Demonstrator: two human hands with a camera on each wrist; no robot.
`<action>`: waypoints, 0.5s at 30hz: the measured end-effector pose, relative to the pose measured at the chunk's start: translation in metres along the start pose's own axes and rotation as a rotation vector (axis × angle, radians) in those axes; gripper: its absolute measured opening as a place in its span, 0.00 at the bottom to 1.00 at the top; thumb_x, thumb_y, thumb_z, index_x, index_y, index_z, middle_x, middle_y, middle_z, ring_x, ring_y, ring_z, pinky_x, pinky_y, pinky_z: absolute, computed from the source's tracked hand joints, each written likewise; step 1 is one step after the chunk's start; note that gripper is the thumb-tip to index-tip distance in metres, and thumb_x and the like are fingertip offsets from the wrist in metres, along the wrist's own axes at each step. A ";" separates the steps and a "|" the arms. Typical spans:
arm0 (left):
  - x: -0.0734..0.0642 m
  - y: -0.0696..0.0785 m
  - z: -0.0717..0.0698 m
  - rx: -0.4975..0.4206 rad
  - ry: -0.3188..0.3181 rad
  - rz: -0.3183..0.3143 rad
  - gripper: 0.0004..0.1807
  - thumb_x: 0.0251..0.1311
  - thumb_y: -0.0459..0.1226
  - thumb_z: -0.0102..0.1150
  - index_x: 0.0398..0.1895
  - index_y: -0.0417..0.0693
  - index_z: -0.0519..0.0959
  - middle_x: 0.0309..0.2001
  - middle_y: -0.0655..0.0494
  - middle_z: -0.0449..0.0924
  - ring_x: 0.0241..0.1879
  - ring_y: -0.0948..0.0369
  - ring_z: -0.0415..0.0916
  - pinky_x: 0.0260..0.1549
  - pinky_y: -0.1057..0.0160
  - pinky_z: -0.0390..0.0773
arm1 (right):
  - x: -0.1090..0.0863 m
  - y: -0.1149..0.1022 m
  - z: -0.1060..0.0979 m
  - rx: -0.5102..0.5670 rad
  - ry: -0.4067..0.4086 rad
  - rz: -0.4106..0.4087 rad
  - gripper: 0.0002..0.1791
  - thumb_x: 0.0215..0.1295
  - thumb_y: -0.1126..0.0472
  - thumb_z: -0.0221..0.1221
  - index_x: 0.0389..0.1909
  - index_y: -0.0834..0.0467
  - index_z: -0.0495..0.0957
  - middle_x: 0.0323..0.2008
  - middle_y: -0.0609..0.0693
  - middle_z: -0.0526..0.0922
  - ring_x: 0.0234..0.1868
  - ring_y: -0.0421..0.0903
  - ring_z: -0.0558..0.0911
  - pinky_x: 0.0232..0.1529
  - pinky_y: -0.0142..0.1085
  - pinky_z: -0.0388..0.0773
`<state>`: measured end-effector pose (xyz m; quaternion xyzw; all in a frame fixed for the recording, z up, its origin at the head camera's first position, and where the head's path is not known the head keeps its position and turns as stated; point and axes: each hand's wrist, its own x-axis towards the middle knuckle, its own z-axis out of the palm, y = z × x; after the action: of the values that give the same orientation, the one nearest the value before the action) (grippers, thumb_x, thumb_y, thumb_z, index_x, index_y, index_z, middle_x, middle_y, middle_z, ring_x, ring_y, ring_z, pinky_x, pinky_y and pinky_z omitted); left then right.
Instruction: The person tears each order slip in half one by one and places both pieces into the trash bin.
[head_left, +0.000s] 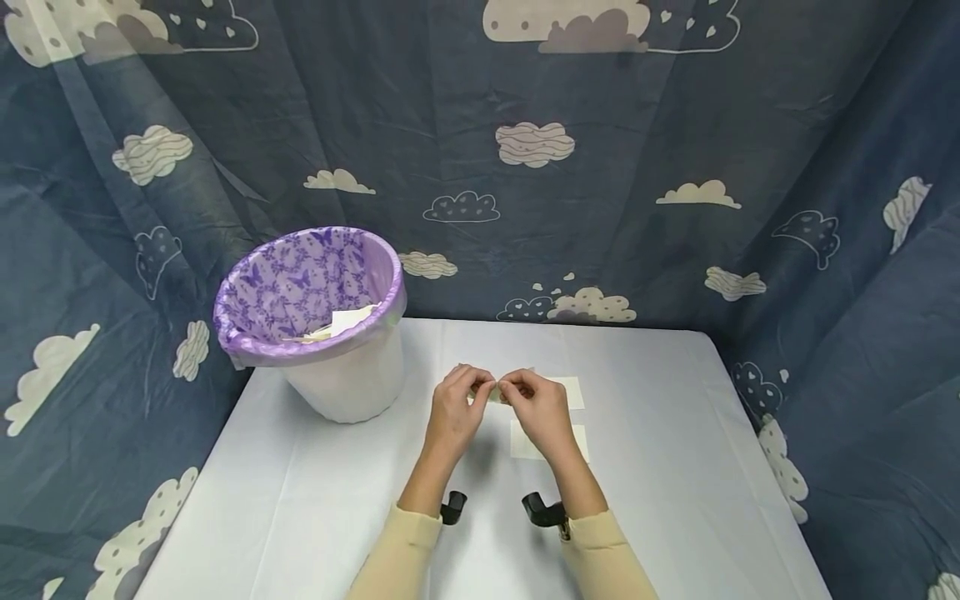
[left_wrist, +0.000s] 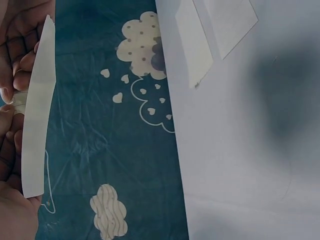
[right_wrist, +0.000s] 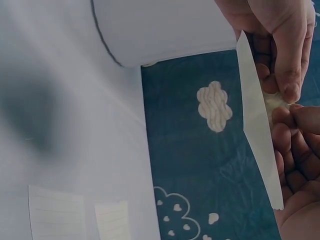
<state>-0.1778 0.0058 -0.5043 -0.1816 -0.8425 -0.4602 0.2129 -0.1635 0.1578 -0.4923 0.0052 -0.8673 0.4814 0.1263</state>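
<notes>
Sleeves (head_left: 397, 554), left grip (head_left: 456, 412), right grip (head_left: 542, 412), pinched paper (left_wrist: 39, 120) spanning beneath

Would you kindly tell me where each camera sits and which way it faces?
Head: on the head, looking forward and down at the table and bin; left hand, right hand and sleeves show.
Left wrist: worn there, facing the held paper; both hands show at the left edge.
Right wrist: worn there, facing it too; both hands at the right edge.
Wrist views share paper and curtain.
</notes>
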 end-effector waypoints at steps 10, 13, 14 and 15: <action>-0.002 0.008 -0.001 0.003 0.010 0.026 0.02 0.67 0.34 0.71 0.35 0.47 0.86 0.32 0.56 0.86 0.34 0.61 0.82 0.38 0.63 0.86 | -0.003 -0.002 -0.004 0.024 0.015 0.005 0.05 0.71 0.60 0.68 0.36 0.57 0.89 0.29 0.51 0.90 0.29 0.40 0.83 0.33 0.28 0.79; -0.002 0.008 -0.001 0.003 0.017 0.033 0.02 0.67 0.34 0.71 0.35 0.46 0.86 0.32 0.56 0.86 0.34 0.61 0.82 0.37 0.64 0.85 | -0.003 -0.002 -0.005 0.031 0.016 0.010 0.05 0.71 0.60 0.68 0.36 0.57 0.89 0.29 0.51 0.90 0.29 0.40 0.83 0.32 0.28 0.79; -0.002 0.009 -0.001 0.005 0.019 0.034 0.02 0.67 0.34 0.71 0.35 0.46 0.86 0.32 0.56 0.86 0.34 0.61 0.82 0.37 0.64 0.85 | -0.003 -0.002 -0.005 0.034 0.017 0.012 0.05 0.71 0.60 0.68 0.36 0.57 0.89 0.29 0.51 0.90 0.29 0.40 0.83 0.32 0.28 0.79; -0.002 0.009 -0.001 0.007 0.021 0.034 0.02 0.67 0.33 0.71 0.35 0.46 0.86 0.32 0.56 0.86 0.34 0.61 0.82 0.37 0.64 0.85 | -0.003 -0.002 -0.005 0.038 0.018 0.014 0.05 0.71 0.60 0.68 0.36 0.57 0.89 0.29 0.51 0.90 0.29 0.40 0.83 0.32 0.27 0.79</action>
<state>-0.1717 0.0099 -0.4986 -0.1904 -0.8386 -0.4554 0.2304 -0.1596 0.1603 -0.4888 -0.0027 -0.8568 0.4988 0.1305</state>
